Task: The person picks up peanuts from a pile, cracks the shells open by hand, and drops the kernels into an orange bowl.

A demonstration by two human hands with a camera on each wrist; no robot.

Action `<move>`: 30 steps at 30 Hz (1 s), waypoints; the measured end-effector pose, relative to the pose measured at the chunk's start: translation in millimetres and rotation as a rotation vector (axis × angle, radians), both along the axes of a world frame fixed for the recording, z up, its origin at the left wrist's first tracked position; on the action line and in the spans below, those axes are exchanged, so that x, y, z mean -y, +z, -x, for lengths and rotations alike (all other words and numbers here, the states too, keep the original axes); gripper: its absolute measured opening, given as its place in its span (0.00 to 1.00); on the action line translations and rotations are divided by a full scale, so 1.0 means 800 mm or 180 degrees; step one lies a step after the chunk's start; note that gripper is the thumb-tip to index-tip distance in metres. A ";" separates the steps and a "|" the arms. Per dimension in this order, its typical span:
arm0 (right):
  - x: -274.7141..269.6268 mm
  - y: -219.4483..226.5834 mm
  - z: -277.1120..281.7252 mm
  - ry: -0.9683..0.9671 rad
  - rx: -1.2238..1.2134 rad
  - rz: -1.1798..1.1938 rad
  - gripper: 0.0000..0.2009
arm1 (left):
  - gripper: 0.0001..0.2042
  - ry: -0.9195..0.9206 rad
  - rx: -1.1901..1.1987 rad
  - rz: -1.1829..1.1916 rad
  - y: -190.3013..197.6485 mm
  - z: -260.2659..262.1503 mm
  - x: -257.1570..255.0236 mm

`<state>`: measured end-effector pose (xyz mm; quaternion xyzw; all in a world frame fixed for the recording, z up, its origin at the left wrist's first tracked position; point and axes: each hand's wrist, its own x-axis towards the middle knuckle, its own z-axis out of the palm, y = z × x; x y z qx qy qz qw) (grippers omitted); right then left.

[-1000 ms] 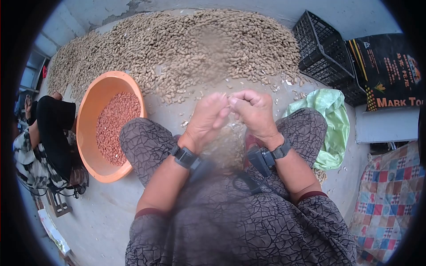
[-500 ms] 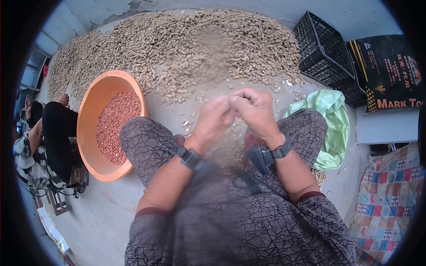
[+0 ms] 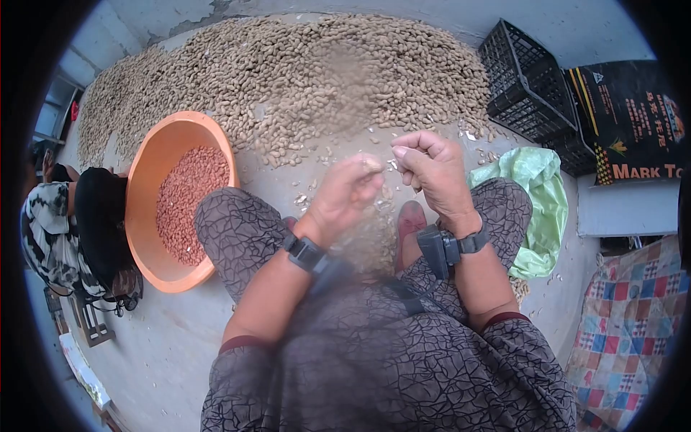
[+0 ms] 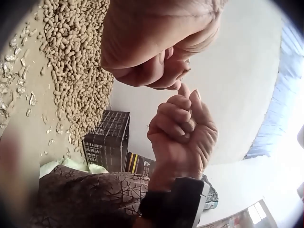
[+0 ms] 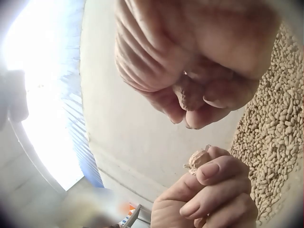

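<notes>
In the head view my left hand [image 3: 338, 191] and right hand [image 3: 439, 178] are raised over the lap, a small gap between them. The left thumb and forefinger pinch a broken peanut shell [image 5: 197, 160], seen in the right wrist view. Curled fingers of the right hand hold a peanut [image 5: 188, 97] against the palm; the left wrist view shows it too. Heaped unshelled peanuts [image 3: 273, 86] lie along the wall ahead. To the left, an orange basin [image 3: 138, 209] contains red shelled peanut kernels [image 3: 188, 209].
Shell bits [image 3: 385, 196] lie on the floor between the feet. A green sack [image 3: 543, 198] is beside the right knee, with a black crate [image 3: 529, 90] and a printed black bag [image 3: 633, 119] behind. Another person [image 3: 50, 230] sits beyond the basin.
My hands were together at the fingertips; now they are apart, the right hand having moved right and slightly up. The other person at the left has shifted posture.
</notes>
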<state>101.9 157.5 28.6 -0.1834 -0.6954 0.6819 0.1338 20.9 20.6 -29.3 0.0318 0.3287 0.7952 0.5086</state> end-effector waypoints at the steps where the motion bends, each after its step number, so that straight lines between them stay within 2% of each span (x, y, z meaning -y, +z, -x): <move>1: -0.005 -0.004 0.001 -0.0070 0.0044 0.0241 0.07 | 0.07 0.0211 -0.0235 0.0524 0.004 -0.001 0.000; 2: -0.008 -0.008 0.002 -0.0144 0.0089 0.0483 0.07 | 0.07 0.0205 -0.0234 0.0523 0.002 0.004 -0.001; 4: -0.013 -0.013 0.003 -0.0137 0.0120 0.0622 0.08 | 0.08 0.0388 -0.0709 0.1598 -0.004 0.016 0.002; 5: -0.014 -0.015 0.003 -0.0124 0.0147 0.0759 0.09 | 0.08 0.0386 -0.0710 0.1597 -0.006 0.018 0.005; 7: -0.013 -0.017 0.005 -0.0105 0.0195 0.0836 0.10 | 0.08 0.0394 -0.1587 0.1884 -0.004 0.021 0.009; 8: -0.011 -0.018 0.006 -0.0083 0.0246 0.0911 0.12 | 0.08 0.0391 -0.1588 0.1885 -0.003 0.022 0.012; 10: -0.009 -0.015 0.007 -0.0048 0.0422 0.1027 0.13 | 0.09 0.0067 -0.0810 0.0670 0.000 0.021 0.019; 11: -0.008 -0.013 0.007 -0.0008 0.0595 0.1138 0.15 | 0.09 0.0073 -0.0807 0.0671 0.005 0.022 0.022; 13: -0.008 -0.017 0.008 0.0118 0.0586 0.1252 0.15 | 0.10 0.0065 -0.0306 0.0334 0.020 0.027 0.030; 17: -0.009 -0.017 0.007 0.0291 0.0513 0.1411 0.17 | 0.10 0.0646 -0.0181 0.0273 0.075 0.088 0.084; 18: -0.010 -0.018 0.008 0.0293 0.0507 0.1411 0.17 | 0.08 0.0800 -0.0332 0.0198 0.077 0.110 0.108; 21: -0.013 -0.024 0.009 0.0272 0.0492 0.1524 0.17 | 0.08 0.1693 -0.0970 0.1057 0.097 0.156 0.169; 23: -0.015 -0.028 0.010 0.0274 0.0481 0.1729 0.17 | 0.10 0.1817 -0.1342 0.1618 0.081 0.197 0.230; 24: -0.015 -0.027 0.009 0.0265 0.0482 0.1729 0.17 | 0.10 0.1808 -0.1341 0.1617 0.075 0.206 0.246; 26: -0.013 -0.025 0.010 0.0189 0.0568 0.1784 0.18 | 0.16 0.1919 -0.1662 0.3019 0.064 0.218 0.277; 27: -0.012 -0.023 0.011 0.0185 0.0560 0.1790 0.18 | 0.16 0.1916 -0.1671 0.3021 0.043 0.235 0.304; 29: -0.010 -0.022 0.011 0.0164 0.0556 0.1893 0.18 | 0.21 0.1481 -0.4303 0.4948 -0.003 0.263 0.351; 30: -0.009 -0.020 0.012 0.0158 0.0555 0.1899 0.18 | 0.21 0.1473 -0.4309 0.4947 0.000 0.260 0.349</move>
